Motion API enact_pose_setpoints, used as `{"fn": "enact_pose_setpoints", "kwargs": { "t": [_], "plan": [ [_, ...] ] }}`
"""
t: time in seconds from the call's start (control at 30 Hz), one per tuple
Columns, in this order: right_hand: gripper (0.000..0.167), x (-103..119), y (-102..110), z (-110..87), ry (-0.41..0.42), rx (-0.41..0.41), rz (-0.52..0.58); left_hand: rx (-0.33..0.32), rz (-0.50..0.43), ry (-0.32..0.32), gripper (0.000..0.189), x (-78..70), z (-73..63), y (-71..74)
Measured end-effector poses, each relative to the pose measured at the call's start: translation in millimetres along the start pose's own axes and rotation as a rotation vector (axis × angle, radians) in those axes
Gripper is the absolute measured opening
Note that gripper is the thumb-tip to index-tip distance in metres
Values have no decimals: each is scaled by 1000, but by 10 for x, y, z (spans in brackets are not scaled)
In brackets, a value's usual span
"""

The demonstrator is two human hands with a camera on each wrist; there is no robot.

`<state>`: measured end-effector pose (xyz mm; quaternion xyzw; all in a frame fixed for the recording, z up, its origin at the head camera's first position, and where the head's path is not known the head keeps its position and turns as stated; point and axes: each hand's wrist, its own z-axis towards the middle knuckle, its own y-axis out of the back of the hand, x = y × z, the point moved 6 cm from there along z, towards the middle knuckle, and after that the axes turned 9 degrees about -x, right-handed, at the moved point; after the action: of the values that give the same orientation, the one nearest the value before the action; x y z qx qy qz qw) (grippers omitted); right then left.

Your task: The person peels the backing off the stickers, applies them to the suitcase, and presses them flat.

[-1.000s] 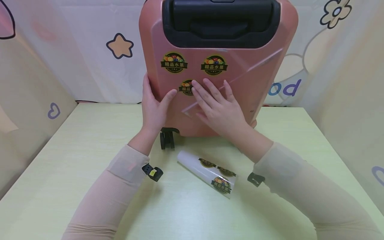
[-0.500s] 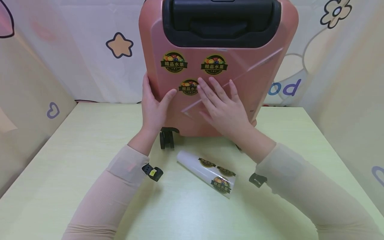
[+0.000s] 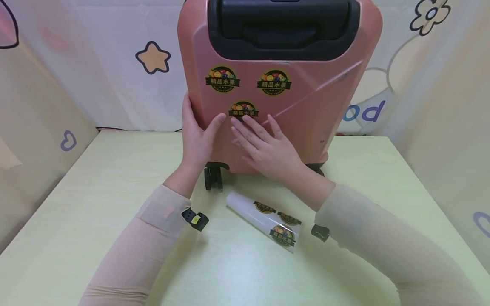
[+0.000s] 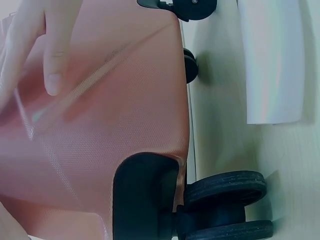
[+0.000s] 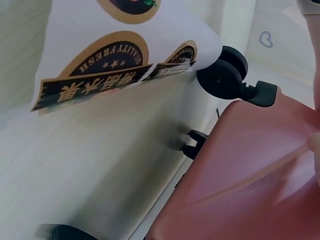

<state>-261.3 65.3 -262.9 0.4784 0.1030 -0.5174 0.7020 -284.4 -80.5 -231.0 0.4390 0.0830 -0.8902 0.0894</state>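
A pink hard-shell suitcase (image 3: 306,123) stands upright on its wheels. Its front bears three round fruit stickers: an upper left sticker (image 3: 223,79), an upper right sticker (image 3: 274,82) and a lower sticker (image 3: 243,108). My left hand (image 3: 197,140) holds the suitcase's left edge, thumb on the front and fingers along the side. Fingers spread, my right hand (image 3: 266,148) lies against the front, its fingertips covering the lower sticker's bottom edge. In the left wrist view, the right hand's fingers (image 4: 55,55) show on the pink shell.
A partly rolled sheet of stickers (image 3: 260,219) lies on the table (image 3: 115,191) before the suitcase. A black handle housing (image 3: 283,46) crosses the suitcase's top. One black caster (image 4: 225,187) shows close up. A printed cloth wall (image 3: 115,93) stands behind.
My right hand first slid slightly right, then down and left, uncovering most of the lower sticker. The left hand and the suitcase have stayed nearly still.
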Motion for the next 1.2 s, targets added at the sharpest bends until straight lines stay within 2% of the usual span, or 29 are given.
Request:
{"fn": "enact_pose_setpoints", "kwargs": {
  "t": [0.17, 0.47, 0.7, 0.77, 0.83, 1.07, 1.2],
  "plan": [
    [63, -3, -29, 1, 6, 31, -18, 0, 2, 6, 75, 6, 3, 0],
    [63, -46, -40, -12, -13, 3, -15, -3, 24, 2, 76, 22, 11, 4],
    [63, -83, -10, -28, -27, -56, -13, -15, 33, -11, 81, 278, 83, 14],
    [64, -96, -1, -30, -33, -68, -5, -18, 40, -15, 81, 290, 85, 16],
    [64, -108, 9, -33, -40, -82, -1, -16, 37, -12, 80, 262, 79, 18],
    [64, -134, 21, -44, -45, -111, -9, -8, 42, 3, 76, 6, 13, 14],
    [65, -144, 21, -55, -48, -102, -13, -9, 56, 15, 76, -27, -4, 14]
  ]
}}
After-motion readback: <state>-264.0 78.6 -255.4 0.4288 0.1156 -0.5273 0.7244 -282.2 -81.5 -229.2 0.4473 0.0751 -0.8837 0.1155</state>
